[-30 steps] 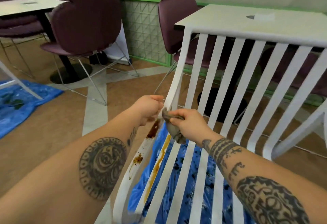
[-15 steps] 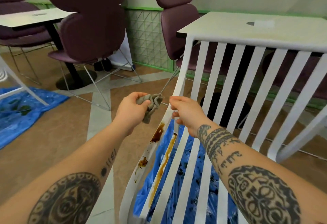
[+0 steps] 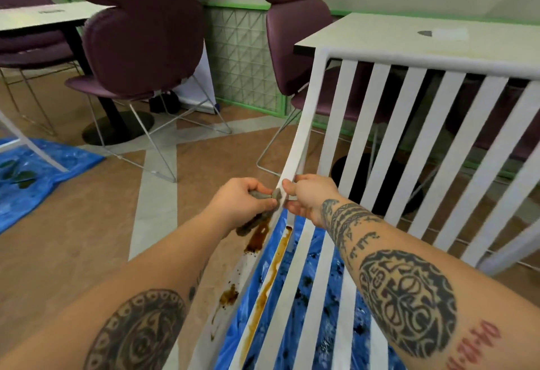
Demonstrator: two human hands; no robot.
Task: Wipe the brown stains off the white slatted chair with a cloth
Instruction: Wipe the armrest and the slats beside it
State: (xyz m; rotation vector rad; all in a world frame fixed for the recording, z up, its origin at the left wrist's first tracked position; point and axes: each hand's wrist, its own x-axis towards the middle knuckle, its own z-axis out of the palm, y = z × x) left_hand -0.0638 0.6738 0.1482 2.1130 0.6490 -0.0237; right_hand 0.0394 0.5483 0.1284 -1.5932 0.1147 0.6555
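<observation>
Cloth bunched in left hand, fingers curled round it, held against chair side rail just above stains. Rail pinched by right hand. Cloth judged soft, light, best gripped wadded; chair judged stiff, best steadied at rail.

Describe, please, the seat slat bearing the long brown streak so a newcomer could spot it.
Find the white slatted chair before the person. On its seat, take the slat beside the blotched left edge rail. It alone carries one long brown streak; slats further right are clean.
</observation>
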